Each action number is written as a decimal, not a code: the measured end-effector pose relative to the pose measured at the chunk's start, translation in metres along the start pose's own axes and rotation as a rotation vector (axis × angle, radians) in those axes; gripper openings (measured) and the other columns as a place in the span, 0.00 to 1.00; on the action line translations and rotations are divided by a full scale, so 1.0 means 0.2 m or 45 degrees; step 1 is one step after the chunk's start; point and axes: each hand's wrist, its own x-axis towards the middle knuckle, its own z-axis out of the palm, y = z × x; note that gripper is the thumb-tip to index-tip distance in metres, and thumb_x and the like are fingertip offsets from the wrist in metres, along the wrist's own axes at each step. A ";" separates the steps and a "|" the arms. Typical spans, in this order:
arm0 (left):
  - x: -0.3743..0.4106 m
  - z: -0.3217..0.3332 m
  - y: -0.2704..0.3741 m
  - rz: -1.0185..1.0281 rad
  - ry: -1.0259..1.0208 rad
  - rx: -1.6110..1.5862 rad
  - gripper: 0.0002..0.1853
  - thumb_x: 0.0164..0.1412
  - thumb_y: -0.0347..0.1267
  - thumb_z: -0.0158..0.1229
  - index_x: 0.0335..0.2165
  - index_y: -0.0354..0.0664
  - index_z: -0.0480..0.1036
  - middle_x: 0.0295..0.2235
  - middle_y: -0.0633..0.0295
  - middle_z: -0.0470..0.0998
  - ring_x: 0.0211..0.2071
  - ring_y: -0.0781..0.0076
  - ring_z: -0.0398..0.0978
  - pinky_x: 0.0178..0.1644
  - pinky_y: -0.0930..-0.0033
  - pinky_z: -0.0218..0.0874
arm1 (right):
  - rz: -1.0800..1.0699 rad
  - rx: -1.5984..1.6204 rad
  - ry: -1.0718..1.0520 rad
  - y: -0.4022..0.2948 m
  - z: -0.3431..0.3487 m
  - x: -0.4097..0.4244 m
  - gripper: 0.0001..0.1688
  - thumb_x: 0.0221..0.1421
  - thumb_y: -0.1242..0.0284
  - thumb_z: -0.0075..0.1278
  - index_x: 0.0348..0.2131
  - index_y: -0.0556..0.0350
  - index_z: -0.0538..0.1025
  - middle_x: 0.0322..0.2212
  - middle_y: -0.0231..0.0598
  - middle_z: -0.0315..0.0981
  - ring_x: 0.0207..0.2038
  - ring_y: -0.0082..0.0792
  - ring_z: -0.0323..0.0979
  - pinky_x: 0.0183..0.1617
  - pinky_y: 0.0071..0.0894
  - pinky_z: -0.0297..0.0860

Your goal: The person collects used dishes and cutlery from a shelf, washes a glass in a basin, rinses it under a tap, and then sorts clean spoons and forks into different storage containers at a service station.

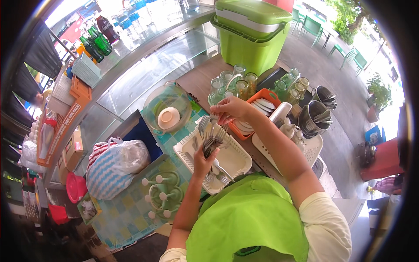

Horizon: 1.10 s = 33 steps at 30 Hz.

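Note:
A bunch of metal forks (211, 136), tines up, is gripped at the handles by my left hand (204, 160). My right hand (229, 109) is above the bunch, its fingers bent at the top of a utensil; whether it grips that utensil cannot be told. Both hands are over a white plastic basket (240, 155). More cutlery lies in the basket, with a spoon (222, 168) across its near side. An orange basket (244, 134) of white plates stands just beyond my right hand.
Upturned glasses (242, 86) and a green cooler (252, 36) stand ahead. At the right are metal containers of cutlery (312, 119) and a white tray (314, 147). A clear bowl (150, 108), a striped cloth bundle (111, 170) and a green cup rack (167, 193) are at the left.

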 end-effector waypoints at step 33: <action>-0.04 -0.01 -0.14 -0.146 -0.016 0.180 0.21 0.48 0.30 0.55 0.40 0.27 0.63 0.34 0.52 0.70 0.33 0.65 0.69 0.38 0.68 0.60 | -0.291 -0.074 0.349 0.10 0.07 -0.02 0.07 0.33 0.70 0.51 0.14 0.55 0.71 0.12 0.31 0.65 0.15 0.22 0.62 0.15 0.19 0.57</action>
